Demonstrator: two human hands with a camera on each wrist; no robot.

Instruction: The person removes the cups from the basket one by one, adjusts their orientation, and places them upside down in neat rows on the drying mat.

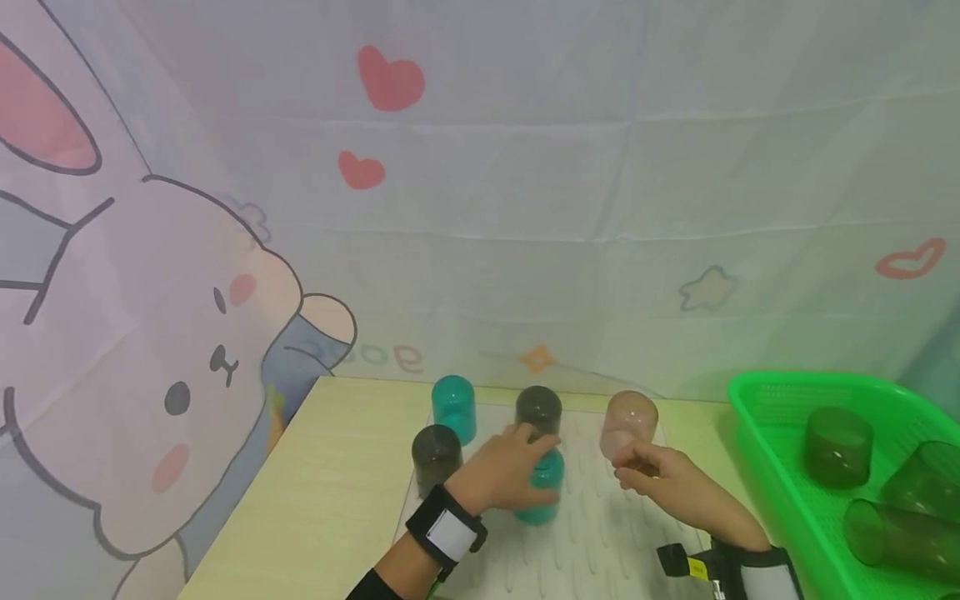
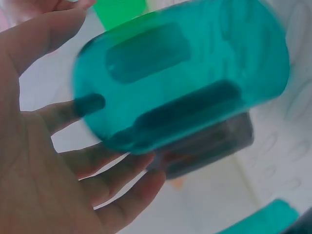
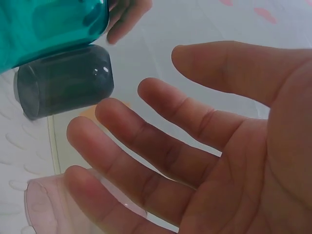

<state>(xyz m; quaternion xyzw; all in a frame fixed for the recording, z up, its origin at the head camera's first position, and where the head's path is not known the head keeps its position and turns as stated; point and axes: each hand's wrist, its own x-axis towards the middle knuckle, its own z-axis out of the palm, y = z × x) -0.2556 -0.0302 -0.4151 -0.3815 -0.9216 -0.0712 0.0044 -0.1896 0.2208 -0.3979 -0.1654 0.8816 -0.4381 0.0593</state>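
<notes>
My left hand (image 1: 506, 471) is spread around the closed end of a teal cup (image 2: 195, 63), which stands upside down at the middle of a white ridged mat (image 1: 600, 542). Its fingers (image 2: 126, 183) are fairly straight, and the thumb lies apart from the cup. Just behind is a dark grey cup (image 3: 73, 80). My right hand (image 1: 667, 483) hovers with loosely bent fingers and nothing in it. It is nearest to a clear pinkish cup (image 1: 630, 417), partly covered by the fingers in the right wrist view.
At the mat's left side stand another teal cup (image 1: 453, 407) and another dark grey cup (image 1: 437, 458), both upside down. A green plastic basket (image 1: 776, 500) on the right holds several dark transparent cups (image 1: 838, 446). A printed cloth (image 1: 525, 208) hangs behind the table (image 1: 300, 500).
</notes>
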